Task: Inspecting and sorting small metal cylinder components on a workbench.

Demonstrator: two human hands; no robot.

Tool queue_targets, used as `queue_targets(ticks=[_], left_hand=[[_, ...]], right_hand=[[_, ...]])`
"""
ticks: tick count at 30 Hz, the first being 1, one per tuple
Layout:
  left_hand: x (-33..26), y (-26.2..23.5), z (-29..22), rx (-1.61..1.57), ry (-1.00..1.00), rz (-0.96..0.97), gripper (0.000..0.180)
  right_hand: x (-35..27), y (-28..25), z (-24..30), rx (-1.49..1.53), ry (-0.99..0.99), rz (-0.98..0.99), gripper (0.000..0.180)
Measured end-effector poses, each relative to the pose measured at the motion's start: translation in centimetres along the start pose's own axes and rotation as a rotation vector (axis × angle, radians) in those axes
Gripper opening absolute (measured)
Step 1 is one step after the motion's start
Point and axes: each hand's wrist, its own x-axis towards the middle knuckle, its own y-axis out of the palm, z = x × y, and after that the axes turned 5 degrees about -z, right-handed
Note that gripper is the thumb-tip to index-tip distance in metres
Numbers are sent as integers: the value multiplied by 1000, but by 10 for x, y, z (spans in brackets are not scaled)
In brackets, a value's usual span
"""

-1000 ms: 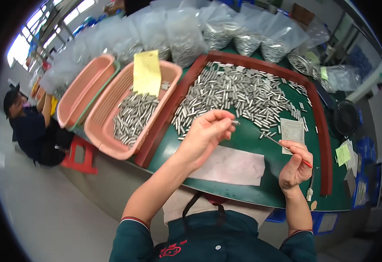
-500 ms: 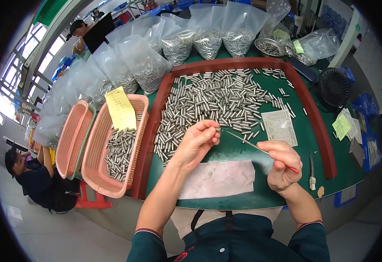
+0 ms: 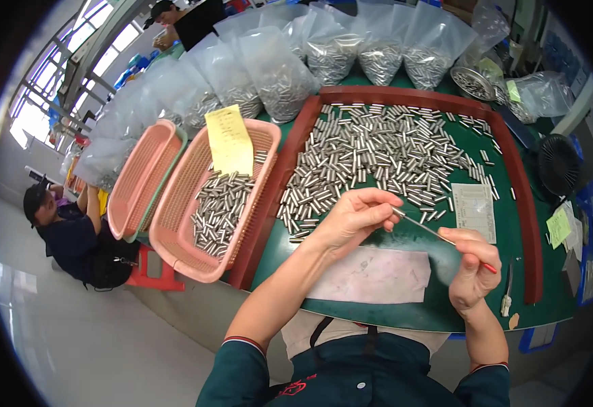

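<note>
Between its thumb and fingers my left hand (image 3: 363, 220) pinches a small metal pin (image 3: 398, 211). My right hand (image 3: 472, 266) grips a thin needle file (image 3: 432, 230) with a red handle end. The file's tip meets the end of the pin; whether it is inside a hole I cannot make out. Many loose metal pins (image 3: 378, 146) lie spread over the green table beyond both hands. Under my left wrist and between my forearms is a stained white cloth (image 3: 371, 277). A printed paper slip (image 3: 474, 211) lies just beyond my right hand.
Dark red rails (image 3: 405, 94) border the pins. At left stand a pink basket (image 3: 167, 251) with pins and a yellow note (image 3: 230, 141), and another pink basket (image 3: 140, 169). Plastic bags of pins (image 3: 279, 81) line the back. A black fan (image 3: 558, 165) stands right; a person (image 3: 72, 230) sits left.
The file's tip has gone from just apart to touching the pin in my left hand. The whole view has shifted, so the table appears farther right.
</note>
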Motion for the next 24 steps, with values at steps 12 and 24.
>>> queue_targets(ticks=[12,24], left_hand=[[-10,-3,-10,176,198,-224,16],[-68,23,31,1615,735,-166,13]], right_hand=[[-4,1,-5,188,64,-185,18],[-6,-4,-11,35,-105,-78,11]])
